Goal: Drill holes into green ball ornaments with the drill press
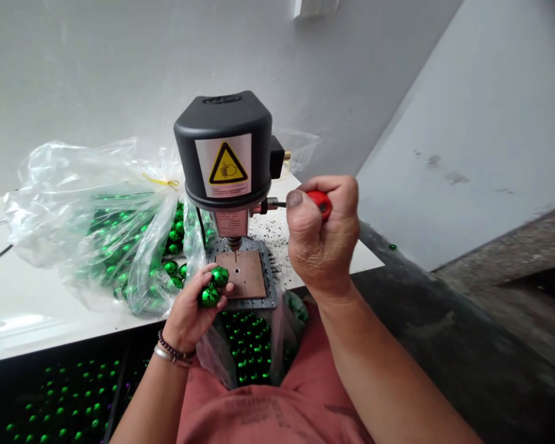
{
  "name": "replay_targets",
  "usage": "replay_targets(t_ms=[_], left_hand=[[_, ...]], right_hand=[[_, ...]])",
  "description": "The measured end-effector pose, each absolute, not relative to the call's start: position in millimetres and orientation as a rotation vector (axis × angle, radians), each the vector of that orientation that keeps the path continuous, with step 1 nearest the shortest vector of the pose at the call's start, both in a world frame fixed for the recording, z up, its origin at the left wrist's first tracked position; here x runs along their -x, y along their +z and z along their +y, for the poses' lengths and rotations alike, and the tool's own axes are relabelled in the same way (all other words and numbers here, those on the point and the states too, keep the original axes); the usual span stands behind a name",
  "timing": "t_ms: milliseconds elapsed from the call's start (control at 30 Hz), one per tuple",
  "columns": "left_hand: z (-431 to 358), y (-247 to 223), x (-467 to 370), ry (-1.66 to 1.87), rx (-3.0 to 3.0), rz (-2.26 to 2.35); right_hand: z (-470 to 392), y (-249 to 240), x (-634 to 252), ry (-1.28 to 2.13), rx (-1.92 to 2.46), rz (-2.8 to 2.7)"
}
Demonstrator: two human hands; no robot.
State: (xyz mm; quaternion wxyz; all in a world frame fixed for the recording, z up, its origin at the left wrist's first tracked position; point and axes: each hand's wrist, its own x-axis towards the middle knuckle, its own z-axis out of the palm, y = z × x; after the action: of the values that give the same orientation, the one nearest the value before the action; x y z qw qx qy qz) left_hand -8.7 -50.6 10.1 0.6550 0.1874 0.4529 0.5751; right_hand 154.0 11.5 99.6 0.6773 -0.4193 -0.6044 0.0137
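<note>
My left hand [197, 305] is closed around shiny green balls; two of them show, an upper green ball [219, 276] and a lower green ball [209, 296]. It is at the left front of the brown base plate [250, 280] of a small black drill press [224, 148]. A thin drill bit [235, 256] points down over a hole in that plate. My right hand [324, 234] grips the red knob [322, 203] of the press's feed lever, to the right of the machine. The palm side of the left hand is partly hidden.
A clear plastic bag [97, 240] of green balls lies open on the white table [23, 317] at left. Dark shavings [280, 253] are scattered right of the press. Below the table edge, a bag of green balls [247, 348] sits between the legs. More green balls [69, 401] are lower left.
</note>
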Motion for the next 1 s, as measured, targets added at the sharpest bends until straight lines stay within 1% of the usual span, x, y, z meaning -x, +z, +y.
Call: replay_targets(t_ms=[133,267,367,633,833,1000], left_hand=[[-48,6,6,1.296,-0.515,1.167],[-42,1,11,1.201,-0.936,1.520],[-35,-1,16,1.038,-1.266,1.735],[-21,0,16,0.626,-1.720,1.849],[-23,-4,9,0.586,-1.984,1.891],[-26,-4,5,0.556,-1.924,1.980]], right_hand=[[10,100,-154,0.047,0.964,-1.368],[9,99,-155,0.074,0.994,-1.379],[9,99,-156,0.090,0.995,-1.390],[8,99,-158,0.079,1.002,-1.422],[8,98,-159,0.075,1.016,-1.442],[8,98,-160,0.079,1.007,-1.436]])
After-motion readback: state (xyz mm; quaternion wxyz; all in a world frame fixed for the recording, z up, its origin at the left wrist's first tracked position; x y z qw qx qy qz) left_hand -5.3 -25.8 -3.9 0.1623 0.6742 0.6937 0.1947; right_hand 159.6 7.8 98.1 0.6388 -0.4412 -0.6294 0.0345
